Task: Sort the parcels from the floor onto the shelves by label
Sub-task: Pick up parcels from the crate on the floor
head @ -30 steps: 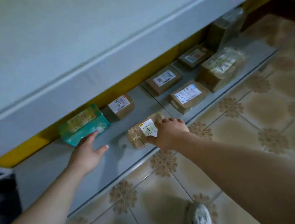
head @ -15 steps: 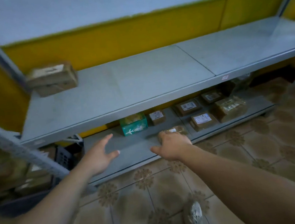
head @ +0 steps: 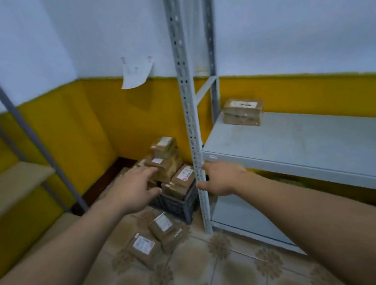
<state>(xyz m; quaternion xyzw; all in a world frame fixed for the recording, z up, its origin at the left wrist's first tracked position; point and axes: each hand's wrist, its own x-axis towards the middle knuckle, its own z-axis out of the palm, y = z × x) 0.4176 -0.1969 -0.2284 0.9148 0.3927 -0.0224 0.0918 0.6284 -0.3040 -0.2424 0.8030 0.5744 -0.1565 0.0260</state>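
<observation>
- Head view: left grip (head: 131, 192) is released, fingers spread & relaxed, holding nothing. It hangs in front of a heap of brown cardboard parcels w/ white labels (head: 168, 161).
- The heap is piled in & above a dark plastic lattice crate (head: 178, 206), which stands in the room corner, just beside the shelf unit's front post.
- Right grip (head: 225, 180) is also released, nothing in it. Thumb & forefinger sit right at the pale grey perforated metal post (head: 187, 95); touching or not, can't tell.
- Two flat brown labelled parcels (head: 142, 245) lie on the beige flower-pattern tiled floor (head: 221, 270) in front of the crate, one leaning on the other, btw the two forearms.
- One brown taped box w/ white label (head: 243, 111) sits on the grey metal shelf board (head: 313, 146), at its back left corner near the wall.
- White paper sheet (head: 137, 72) hangs on the wall where white paint meets yellow.
- Far left: 2nd rack w/ beige board (head: 9, 183), blurred.
</observation>
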